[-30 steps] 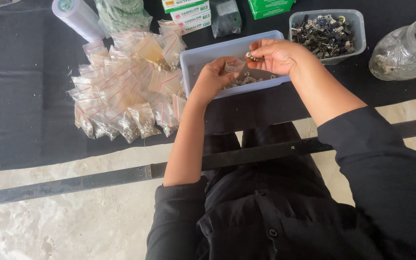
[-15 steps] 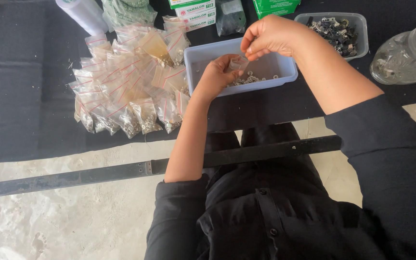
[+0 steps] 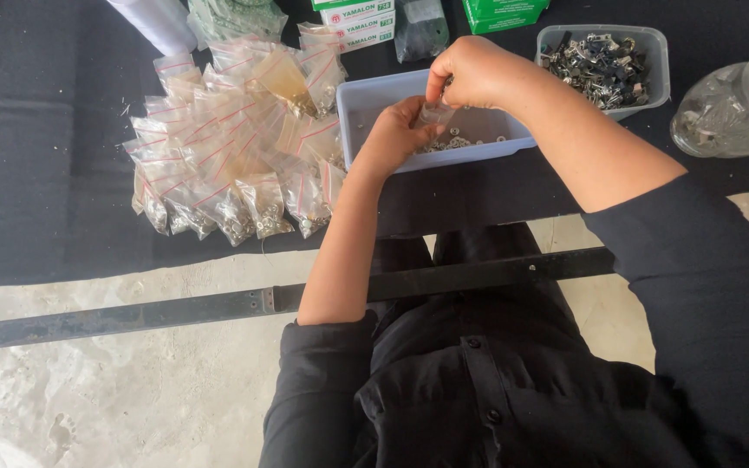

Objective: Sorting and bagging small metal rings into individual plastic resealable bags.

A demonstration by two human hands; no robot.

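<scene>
Pinching one small clear bag (image 3: 433, 113), both hands' fingers (image 3: 440, 82) work above the black-clothed table (image 3: 36, 130), concrete floor (image 3: 132, 381) below.

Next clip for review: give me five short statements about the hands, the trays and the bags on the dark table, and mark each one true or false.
1. Both hands, left hand and right hand, hold a small clear plastic bag over the pale rectangular plastic tray. True.
2. That tray holds small silvery metal rings. True.
3. The pile of small clear filled bags lies right of the tray. False: it lies to its left.
4. The second clear plastic tray is empty. False: it holds dark metal parts.
5. A clear glass jar lies at the right edge. True.
</scene>
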